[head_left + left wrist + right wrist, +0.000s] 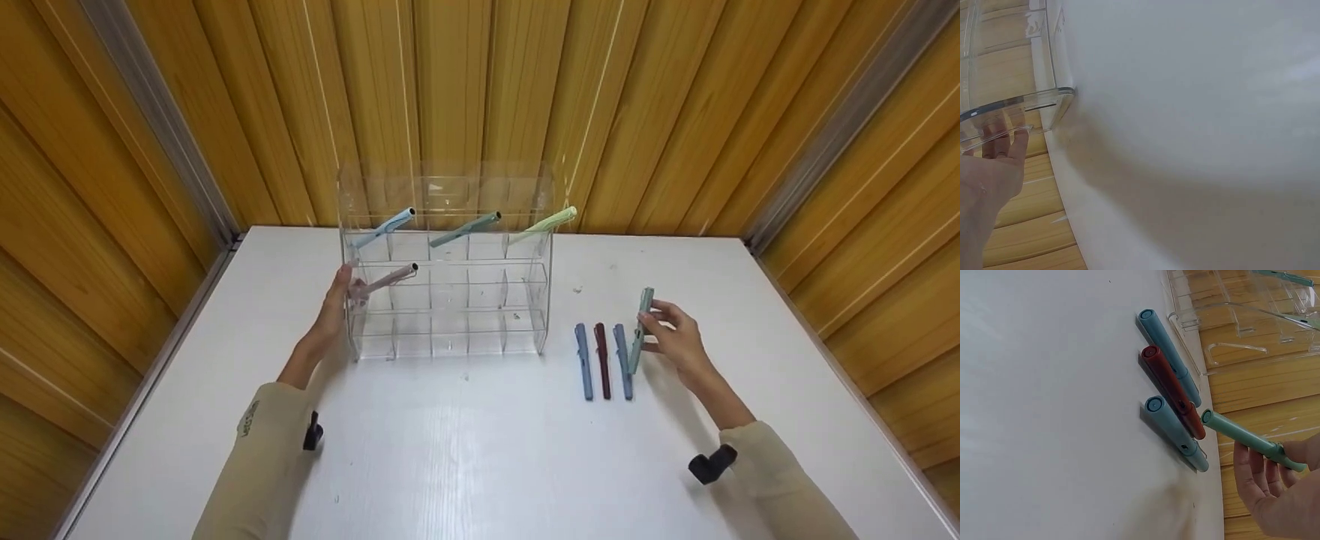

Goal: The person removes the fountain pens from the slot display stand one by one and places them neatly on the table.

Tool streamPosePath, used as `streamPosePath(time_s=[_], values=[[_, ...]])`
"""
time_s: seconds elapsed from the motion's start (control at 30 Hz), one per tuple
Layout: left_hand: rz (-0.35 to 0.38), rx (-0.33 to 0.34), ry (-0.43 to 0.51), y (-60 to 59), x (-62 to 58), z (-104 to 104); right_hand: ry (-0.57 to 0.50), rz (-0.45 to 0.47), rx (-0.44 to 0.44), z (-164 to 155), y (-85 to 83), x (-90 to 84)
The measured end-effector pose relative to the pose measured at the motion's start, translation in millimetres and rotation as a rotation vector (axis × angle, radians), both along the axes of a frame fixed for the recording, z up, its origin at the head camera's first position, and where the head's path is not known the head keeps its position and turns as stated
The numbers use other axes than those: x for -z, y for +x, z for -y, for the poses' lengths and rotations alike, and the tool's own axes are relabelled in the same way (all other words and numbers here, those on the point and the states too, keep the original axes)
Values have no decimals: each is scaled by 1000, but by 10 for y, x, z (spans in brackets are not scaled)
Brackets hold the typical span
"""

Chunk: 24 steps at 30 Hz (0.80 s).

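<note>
To the right of the clear acrylic pen rack (448,324), the right hand (679,339) is pinching the nearer green pen (638,349), its long axis running roughly front to back; the left hand (328,315), well apart, is pressing the rack's left side.

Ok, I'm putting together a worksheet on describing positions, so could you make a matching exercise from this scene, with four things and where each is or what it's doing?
1. Dark red pen
2. Pinkish pen
3. Yellow-green pen
4. Right hand

A. Holding a green pen
B. Alone in a lower row of the clear rack
C. On the table, between blue pens
D. Rightmost in the rack's upper row

Pairs: 1-C; 2-B; 3-D; 4-A
</note>
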<state>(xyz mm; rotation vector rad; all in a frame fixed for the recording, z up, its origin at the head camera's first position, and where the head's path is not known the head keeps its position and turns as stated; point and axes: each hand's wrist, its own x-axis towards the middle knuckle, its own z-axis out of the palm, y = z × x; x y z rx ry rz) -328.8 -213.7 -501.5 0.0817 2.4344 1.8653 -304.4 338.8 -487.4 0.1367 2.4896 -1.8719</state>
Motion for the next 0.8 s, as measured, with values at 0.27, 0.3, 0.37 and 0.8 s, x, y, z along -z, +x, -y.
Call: streamPosePath(time_s=[0.27,0.3,0.37,0.8], values=[[5,-5,-8,1,17,2,11,25,-13,-93,12,72],[8,-7,-11,0,16,1,10,26,-15,-105,15,81],[10,-7,-13,2,24,2,8,29,-24,-122,21,98],[-17,0,-12,18,19,1,108,65,-83,-185,-13,166]])
